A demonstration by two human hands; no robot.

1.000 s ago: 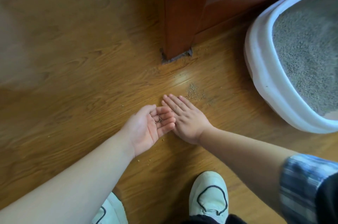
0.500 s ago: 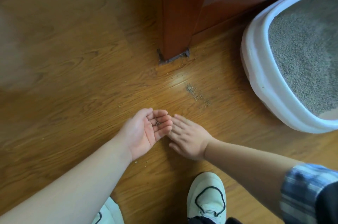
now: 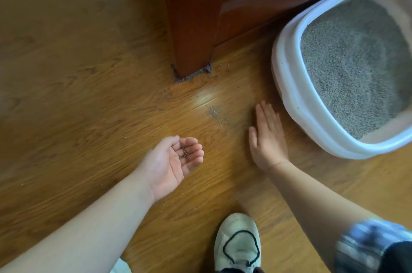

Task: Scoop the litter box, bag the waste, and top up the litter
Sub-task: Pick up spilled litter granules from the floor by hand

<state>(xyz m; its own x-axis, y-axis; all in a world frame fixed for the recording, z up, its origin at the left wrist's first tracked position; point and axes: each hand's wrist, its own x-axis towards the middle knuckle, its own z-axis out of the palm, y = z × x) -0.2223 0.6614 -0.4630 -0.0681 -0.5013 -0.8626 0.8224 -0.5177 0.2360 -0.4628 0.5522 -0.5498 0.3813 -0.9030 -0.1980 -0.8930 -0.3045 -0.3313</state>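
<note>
The white litter box (image 3: 287, 85) stands on the wooden floor at the right, filled with grey litter (image 3: 354, 60). A small patch of spilled litter grains (image 3: 217, 114) lies on the floor left of the box. My left hand (image 3: 171, 161) is palm up and cupped, carrying a few grains on its fingers. My right hand (image 3: 266, 136) lies flat, palm down, fingers straight, on the floor between the spilled patch and the box.
A reddish wooden cabinet post (image 3: 189, 18) meets the floor just behind the spill, with a gap at its base. Stray grains (image 3: 178, 207) dot the floor near my wrist. My white shoe (image 3: 237, 243) is at the bottom.
My right hand has left my left hand and slid right across the floor toward the litter box. My left hand stays cupped with the grains.
</note>
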